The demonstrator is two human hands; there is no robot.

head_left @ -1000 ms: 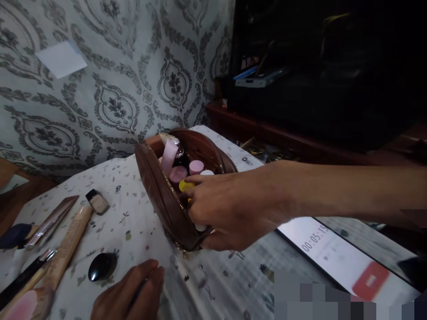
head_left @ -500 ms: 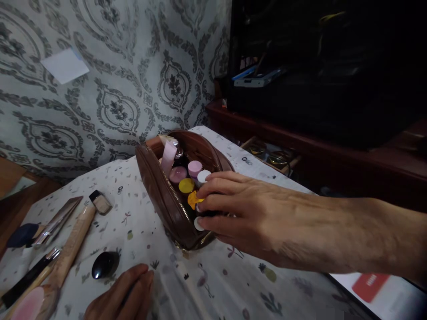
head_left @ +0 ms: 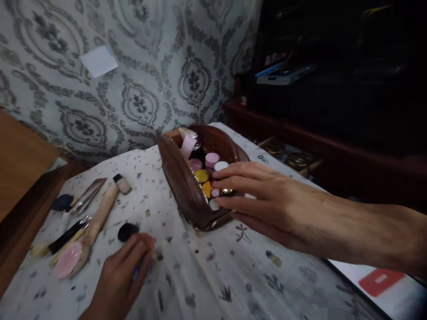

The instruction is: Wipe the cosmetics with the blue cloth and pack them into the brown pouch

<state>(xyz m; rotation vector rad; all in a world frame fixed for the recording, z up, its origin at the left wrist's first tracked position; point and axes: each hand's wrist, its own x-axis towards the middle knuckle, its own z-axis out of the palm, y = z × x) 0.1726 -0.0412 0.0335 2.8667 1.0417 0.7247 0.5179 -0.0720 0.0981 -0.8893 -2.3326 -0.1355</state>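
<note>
A brown zip pouch (head_left: 182, 182) stands unzipped on the patterned cloth, filled with small bottles and jars. Among them I see a pink cap (head_left: 212, 159), a white cap (head_left: 220, 166), a yellow lid (head_left: 202, 175) and an orange cap (head_left: 207, 190). My right hand (head_left: 263, 191) reaches over the pouch's near right side, fingers stretched out, their tips at the orange and white caps. Lower left, my left hand (head_left: 125, 271) is closed with curled fingers; a bluish bit shows under them, too blurred to name. Just beyond it sits a round black item (head_left: 127, 231).
On the left lie a beige tube (head_left: 103, 213), a pink oval item (head_left: 68, 260), a black stick (head_left: 68, 235), a dark blue rounded item (head_left: 62, 202) and a small bottle (head_left: 122, 183). A lit screen (head_left: 380, 282) is at lower right, an open drawer (head_left: 290, 155) behind.
The view has shifted, so the pouch and left-hand items sit further right. My left hand has moved up beside the black item. My right hand stays over the pouch, its fingers slightly shifted.
</note>
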